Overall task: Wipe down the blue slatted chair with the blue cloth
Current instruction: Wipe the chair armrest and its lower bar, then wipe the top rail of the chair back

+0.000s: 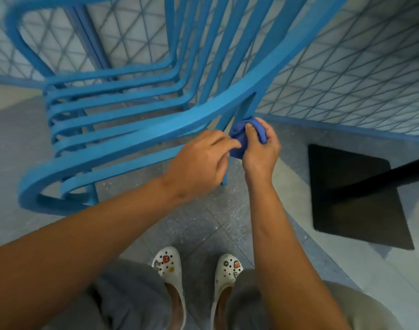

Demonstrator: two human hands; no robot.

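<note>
The blue slatted chair (pixel 132 144) stands in front of me, its curved armrest sweeping from lower left to upper right. A bunched blue cloth (pixel 239 136) sits just under the armrest, beside the chair's rear leg. My right hand (pixel 260 148) grips the cloth, thumb over its top. My left hand (pixel 203 160) pinches the cloth's left side with its fingertips, just below the armrest.
A tiled wall with a diamond pattern (pixel 346 67) rises behind the chair. A black square table base (pixel 356 194) with a dark pole lies on the floor to the right. My feet in white clogs (pixel 172 277) stand on the grey speckled floor.
</note>
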